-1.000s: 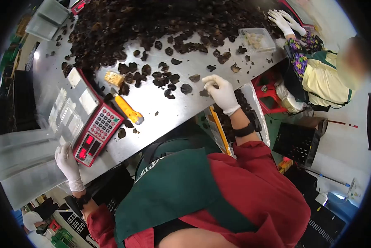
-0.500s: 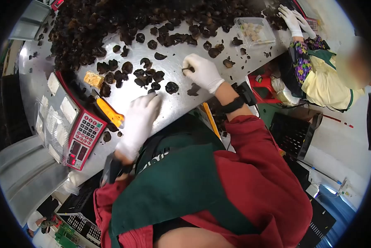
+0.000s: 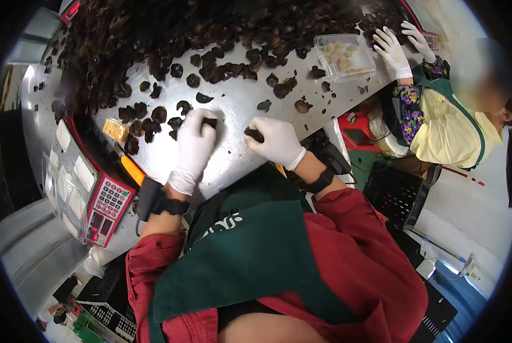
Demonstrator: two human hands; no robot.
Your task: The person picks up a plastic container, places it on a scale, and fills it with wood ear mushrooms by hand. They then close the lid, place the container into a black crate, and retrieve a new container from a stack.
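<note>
- Nearest, at the left, the red scale (image 3: 104, 208) sits on the steel table (image 3: 233, 100).
- Our left hand (image 3: 194, 146) lies over a dark mushroom (image 3: 209, 122), fingers curled on it.
- Just right, our right hand (image 3: 277, 140) pinches another mushroom piece (image 3: 254, 135).
- Farther off lies the mushroom heap (image 3: 170, 28); far right, a co-worker's gloved hand (image 3: 394, 52) touches a clear tray (image 3: 345, 56).

We stand in a food-sorting workshop, our steel bench (image 3: 239, 103) heaped with dried black mushrooms (image 3: 170, 28), a red weighing scale (image 3: 104, 208), a gloved co-worker (image 3: 450, 120) alongside
</note>
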